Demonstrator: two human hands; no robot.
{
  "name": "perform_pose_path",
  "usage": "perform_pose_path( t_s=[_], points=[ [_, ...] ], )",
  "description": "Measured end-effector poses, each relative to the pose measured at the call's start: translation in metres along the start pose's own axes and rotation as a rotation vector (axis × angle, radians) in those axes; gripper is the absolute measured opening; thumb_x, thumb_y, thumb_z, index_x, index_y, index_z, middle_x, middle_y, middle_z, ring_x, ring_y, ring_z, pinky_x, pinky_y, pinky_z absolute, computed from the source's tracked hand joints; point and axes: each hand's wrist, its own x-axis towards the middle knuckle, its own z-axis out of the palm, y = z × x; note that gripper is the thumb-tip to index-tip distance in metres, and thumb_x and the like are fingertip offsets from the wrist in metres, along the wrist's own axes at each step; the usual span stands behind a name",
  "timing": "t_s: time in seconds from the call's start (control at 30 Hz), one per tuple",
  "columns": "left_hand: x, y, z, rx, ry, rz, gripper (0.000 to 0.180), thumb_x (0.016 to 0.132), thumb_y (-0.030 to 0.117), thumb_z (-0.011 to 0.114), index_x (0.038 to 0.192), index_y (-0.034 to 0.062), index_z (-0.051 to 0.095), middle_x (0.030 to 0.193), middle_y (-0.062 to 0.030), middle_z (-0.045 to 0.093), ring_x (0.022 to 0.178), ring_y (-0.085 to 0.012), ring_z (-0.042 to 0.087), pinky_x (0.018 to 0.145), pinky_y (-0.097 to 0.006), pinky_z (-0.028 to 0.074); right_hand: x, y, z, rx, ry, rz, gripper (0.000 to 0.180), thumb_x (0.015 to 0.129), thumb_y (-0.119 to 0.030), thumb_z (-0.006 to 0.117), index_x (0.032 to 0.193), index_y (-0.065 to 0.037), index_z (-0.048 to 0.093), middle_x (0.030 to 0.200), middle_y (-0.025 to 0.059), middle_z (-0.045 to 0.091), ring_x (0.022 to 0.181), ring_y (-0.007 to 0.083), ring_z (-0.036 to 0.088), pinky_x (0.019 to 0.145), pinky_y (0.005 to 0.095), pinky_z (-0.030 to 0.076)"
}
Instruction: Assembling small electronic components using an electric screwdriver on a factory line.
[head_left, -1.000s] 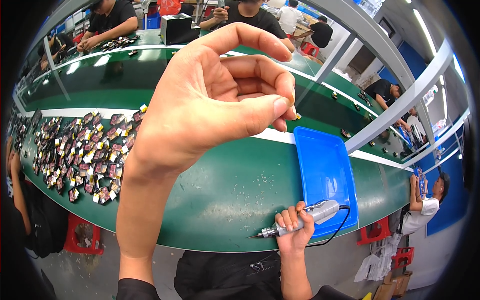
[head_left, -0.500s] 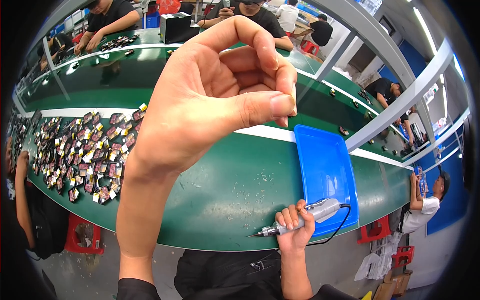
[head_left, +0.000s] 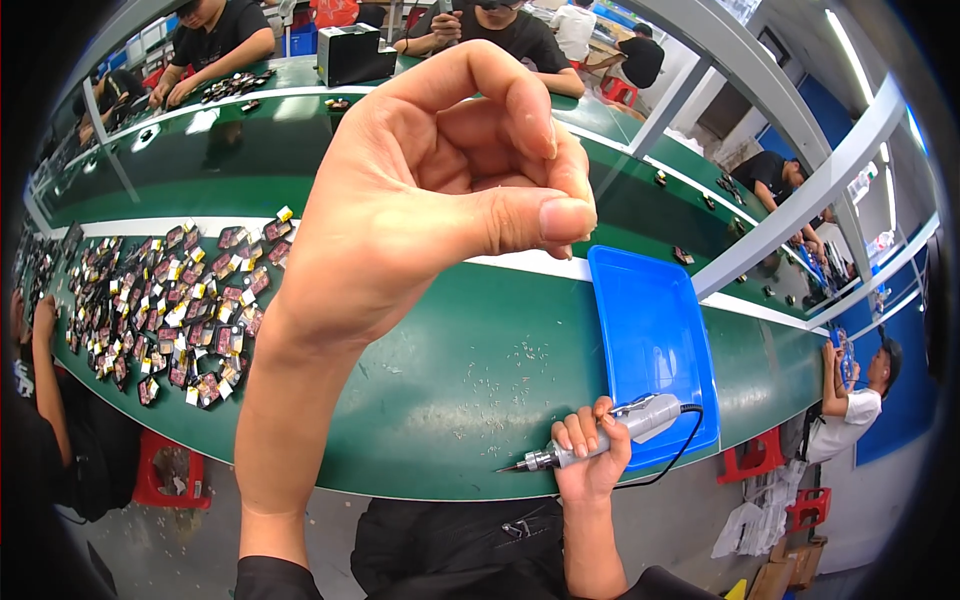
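My left hand [head_left: 400, 210] is raised large before the camera, its fingers curled into a ring and the thumb tip against the fingertips. Nothing shows in the hollow. Below and to the right, my right hand [head_left: 590, 450] is wrapped round a silver-grey electric screwdriver [head_left: 650, 420] with a black cord. Its thin bit points left over the green bench [head_left: 420, 430], close to the front edge. Behind the tool lies a shallow blue tray [head_left: 645, 330], partly covered by it. Tiny pale bits [head_left: 500, 390] are scattered on the bench left of the tray.
A heap of small black parts with yellow and white labels [head_left: 170, 310] covers the bench's left side. Grey frame posts [head_left: 770, 230] rise at the right. Co-workers sit across the line and at both sides. Red stools [head_left: 170, 475] stand below the bench.
My left hand has dipped very slightly and keeps its curled shape. The right hand and the electric screwdriver hold almost the same place.
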Motion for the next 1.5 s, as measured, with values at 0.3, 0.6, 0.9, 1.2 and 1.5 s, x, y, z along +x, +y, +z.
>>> perform_pose_path(
  t_s=[0.3,0.6,0.9,1.2,1.5],
  points=[
    [0.001,-0.01,0.001,0.218,0.018,-0.112,0.025,0.093,0.019,0.057,0.099,-0.0055,0.059,0.073,-0.0073,0.06,0.066,-0.0136,0.06,0.058,-0.025,0.049,-0.001,-0.002,0.002,-0.019,0.03,0.0,0.007,0.087,-0.013,0.051,0.089,-0.007,0.049,0.055,-0.0017,0.036,0.05,0.0095,0.038,0.057,0.0268,0.036],
    [0.003,-0.021,-0.004,0.432,0.11,-0.114,0.004,0.084,0.001,0.056,0.087,-0.002,0.054,0.076,-0.0099,0.061,0.066,-0.0135,0.059,0.058,-0.025,0.051,0.001,-0.002,0.003,-0.005,0.047,0.013,0.005,0.085,-0.013,0.051,0.087,-0.008,0.049,0.054,-0.0004,0.037,0.049,0.0114,0.037,0.056,0.0281,0.034],
    [0.005,-0.077,-0.012,0.611,0.02,-0.332,0.015,0.091,0.006,0.058,0.088,-0.0054,0.067,0.075,-0.0108,0.068,0.066,-0.0117,0.062,0.058,-0.025,0.051,0.001,-0.004,0.0,0.028,0.055,0.015,0.008,0.086,-0.015,0.052,0.087,-0.009,0.048,0.053,-0.0018,0.036,0.047,0.01,0.038,0.055,0.0278,0.036],
    [0.06,-0.201,-0.026,1.549,-0.214,-0.772,0.027,0.088,0.012,0.056,0.112,0.0009,0.062,0.088,-0.0174,0.067,0.077,-0.0185,0.063,0.069,-0.031,0.052,0.0,-0.011,-0.007,0.101,0.066,0.08,0.006,0.084,-0.013,0.051,0.086,-0.009,0.047,0.053,0.0007,0.038,0.046,0.0123,0.039,0.056,0.0307,0.037],
    [0.054,-0.29,-0.05,1.717,-0.179,-0.456,0.049,0.074,0.021,0.074,0.117,0.002,0.056,0.1,-0.018,0.061,0.097,-0.0363,0.057,0.083,-0.043,0.048,-0.001,-0.015,-0.011,0.18,0.007,0.141,0.008,0.085,-0.011,0.052,0.09,-0.009,0.047,0.056,0.003,0.042,0.05,0.0152,0.043,0.06,0.0323,0.039]
  ],
)
